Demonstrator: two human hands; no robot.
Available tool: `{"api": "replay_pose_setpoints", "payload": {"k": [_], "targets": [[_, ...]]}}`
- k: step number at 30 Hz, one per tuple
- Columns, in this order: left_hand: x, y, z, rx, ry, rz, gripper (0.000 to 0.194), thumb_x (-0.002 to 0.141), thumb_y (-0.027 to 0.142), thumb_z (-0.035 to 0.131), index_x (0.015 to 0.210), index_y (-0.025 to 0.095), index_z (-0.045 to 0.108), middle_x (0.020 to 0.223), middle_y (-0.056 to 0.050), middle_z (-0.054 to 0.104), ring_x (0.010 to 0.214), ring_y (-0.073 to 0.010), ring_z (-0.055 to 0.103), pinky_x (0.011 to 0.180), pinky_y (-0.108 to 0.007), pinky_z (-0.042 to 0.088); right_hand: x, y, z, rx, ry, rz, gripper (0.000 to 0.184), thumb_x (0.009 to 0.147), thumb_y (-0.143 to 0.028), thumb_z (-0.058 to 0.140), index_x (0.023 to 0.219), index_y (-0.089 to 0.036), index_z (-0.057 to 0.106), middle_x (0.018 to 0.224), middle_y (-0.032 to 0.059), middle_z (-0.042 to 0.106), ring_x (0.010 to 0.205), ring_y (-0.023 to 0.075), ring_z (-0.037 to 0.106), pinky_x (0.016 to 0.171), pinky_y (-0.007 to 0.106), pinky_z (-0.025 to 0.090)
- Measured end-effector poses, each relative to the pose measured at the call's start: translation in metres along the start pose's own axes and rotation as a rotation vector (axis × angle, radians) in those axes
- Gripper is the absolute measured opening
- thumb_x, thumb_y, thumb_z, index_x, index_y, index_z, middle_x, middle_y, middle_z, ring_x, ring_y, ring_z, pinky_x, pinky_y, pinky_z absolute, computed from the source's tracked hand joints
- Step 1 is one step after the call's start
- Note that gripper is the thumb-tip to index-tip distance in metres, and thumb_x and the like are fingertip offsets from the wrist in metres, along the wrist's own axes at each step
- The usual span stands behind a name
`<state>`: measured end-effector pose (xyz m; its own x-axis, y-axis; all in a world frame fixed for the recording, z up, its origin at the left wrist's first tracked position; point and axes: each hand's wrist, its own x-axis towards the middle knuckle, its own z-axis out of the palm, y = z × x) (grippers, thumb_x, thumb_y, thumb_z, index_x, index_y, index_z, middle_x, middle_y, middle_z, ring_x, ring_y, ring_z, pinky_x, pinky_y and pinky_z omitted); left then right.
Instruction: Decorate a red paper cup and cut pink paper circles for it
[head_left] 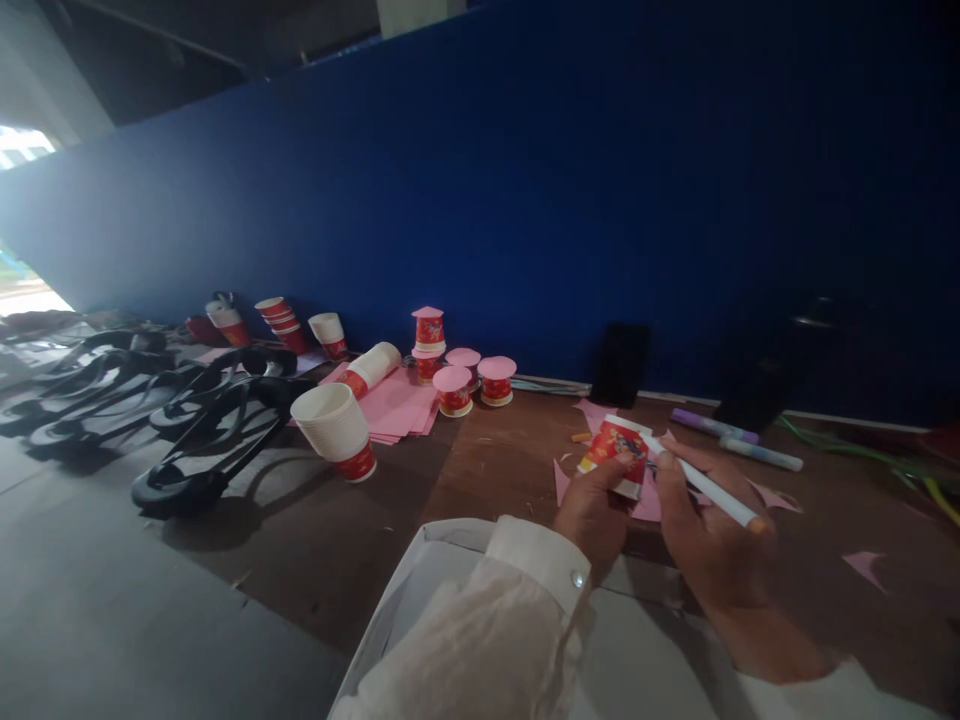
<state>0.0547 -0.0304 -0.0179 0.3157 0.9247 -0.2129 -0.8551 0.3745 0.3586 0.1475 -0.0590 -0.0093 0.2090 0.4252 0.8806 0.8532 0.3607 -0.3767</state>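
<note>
A red and white paper cup (616, 446) with a printed figure lies tilted on its side in my left hand (598, 512), whose fingers close around its near side. My right hand (716, 535) grips a white marker (716, 492) with an orange end like a pen. The marker's front end meets the cup's right edge; whether the tip touches the cup is hard to make out. Under and around the cup lie pink paper scraps (646, 502). Behind my right hand are a purple marker (714, 426) and a pale marker (761, 454).
Several upside-down cups topped with pink paper discs (452, 379) stand mid-table. Left of them are pink sheets (397, 412), a lying cup stack (371, 368) and an upright stack (334, 430). Black strapped gear (180, 490) covers the left. A white box (409, 575) sits below my arms.
</note>
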Motion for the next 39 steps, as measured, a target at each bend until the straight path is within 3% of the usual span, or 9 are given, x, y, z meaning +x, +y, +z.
{"api": "replay_pose_setpoints", "payload": {"k": [14, 39], "targets": [[-0.0073, 0.0043, 0.0087, 0.062, 0.043, 0.020, 0.023, 0.063, 0.014, 0.083, 0.085, 0.016, 0.077, 0.090, -0.005, 0.076, 0.086, -0.0171, 0.071, 0.085, -0.026, 0.052, 0.0013, -0.0009, 0.0017, -0.009, -0.014, -0.038, 0.017, 0.097, -0.030, 0.062, 0.098, -0.019, 0.074, 0.093, 0.0099, 0.080, 0.085, 0.0246, 0.075, 0.082, 0.038, 0.058], [-0.0059, 0.0024, 0.0053, 0.086, -0.008, 0.063, 0.033, 0.059, 0.018, 0.089, 0.090, 0.015, 0.077, 0.093, -0.006, 0.076, 0.088, -0.0171, 0.071, 0.088, -0.026, 0.049, 0.0004, 0.0004, 0.0028, -0.041, -0.009, -0.054, 0.016, 0.098, -0.030, 0.061, 0.099, -0.020, 0.074, 0.095, 0.0106, 0.081, 0.089, 0.0274, 0.076, 0.085, 0.042, 0.058]]}}
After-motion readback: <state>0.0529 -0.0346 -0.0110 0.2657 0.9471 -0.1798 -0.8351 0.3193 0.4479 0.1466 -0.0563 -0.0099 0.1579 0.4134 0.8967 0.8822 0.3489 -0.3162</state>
